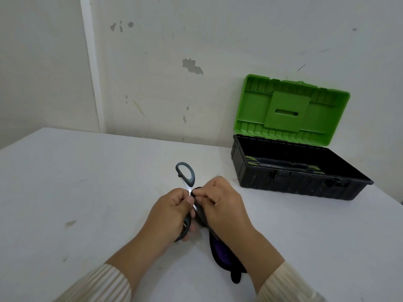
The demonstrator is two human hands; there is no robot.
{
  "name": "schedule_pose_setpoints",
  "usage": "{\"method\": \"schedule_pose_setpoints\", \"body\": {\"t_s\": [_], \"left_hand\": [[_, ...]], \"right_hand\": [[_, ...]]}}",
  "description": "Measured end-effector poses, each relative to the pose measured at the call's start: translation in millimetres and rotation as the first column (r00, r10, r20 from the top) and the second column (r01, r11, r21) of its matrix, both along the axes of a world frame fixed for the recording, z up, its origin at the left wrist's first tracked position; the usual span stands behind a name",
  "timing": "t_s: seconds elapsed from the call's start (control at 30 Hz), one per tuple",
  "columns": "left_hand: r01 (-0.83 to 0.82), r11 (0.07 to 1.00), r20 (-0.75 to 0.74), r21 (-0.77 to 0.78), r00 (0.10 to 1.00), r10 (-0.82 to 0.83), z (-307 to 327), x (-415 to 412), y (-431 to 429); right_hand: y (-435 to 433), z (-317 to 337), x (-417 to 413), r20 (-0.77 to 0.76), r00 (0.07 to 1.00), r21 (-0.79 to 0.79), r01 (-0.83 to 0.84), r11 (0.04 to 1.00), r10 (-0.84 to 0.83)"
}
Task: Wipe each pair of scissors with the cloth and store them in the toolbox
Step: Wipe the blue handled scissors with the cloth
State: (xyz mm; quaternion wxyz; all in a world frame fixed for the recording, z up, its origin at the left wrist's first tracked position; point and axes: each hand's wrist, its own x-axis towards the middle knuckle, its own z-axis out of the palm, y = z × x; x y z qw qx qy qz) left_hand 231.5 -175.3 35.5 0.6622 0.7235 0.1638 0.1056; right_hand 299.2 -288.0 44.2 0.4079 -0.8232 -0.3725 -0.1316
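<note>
Wiping underway: left hand [172, 211] grips scissors [185, 174], right hand [220, 198] pinches cloth [226, 253] on blade; next, open toolbox [301, 186].

No text, label, brand, number or sign can be read anywhere in this view. The black plastic toolbox with the raised bright green lid [292, 147] shows only moulded ribs and a slot, with no lettering that can be made out. The grey-handled steel scissors [185, 178] and the dark cloth with a purple inner face [222, 247] carry no legible marking either.
</note>
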Motion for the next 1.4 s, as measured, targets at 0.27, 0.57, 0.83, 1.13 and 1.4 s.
{"method": "schedule_pose_setpoints", "body": {"t_s": [0.27,0.57,0.83,1.13,1.4], "left_hand": [[0.024,1.0,0.014,0.019,1.0,-0.025,2,-2,2],[0.114,0.993,-0.024,-0.003,0.993,-0.114,-3,1,7],[0.05,0.999,-0.027,0.009,0.998,-0.049,-3,0,5],[0.098,0.995,-0.022,0.007,0.995,-0.098,-5,-1,9],[-0.152,0.856,0.15,-0.494,0.955,0.256,3,5,20]], "right_hand": [[4,-1,-6,-0.025,0.999,-0.035,0.029,0.999,-0.03],[-42,14,31,-0.177,0.924,0.381,0.381,0.842,-0.338],[-7,-2,17,-0.009,0.994,0.133,0.108,0.985,-0.108],[-14,-1,27,0.022,0.975,0.181,0.215,0.96,-0.222],[-39,1,31,-0.137,0.961,-0.197,0.211,0.957,-0.24]]}}
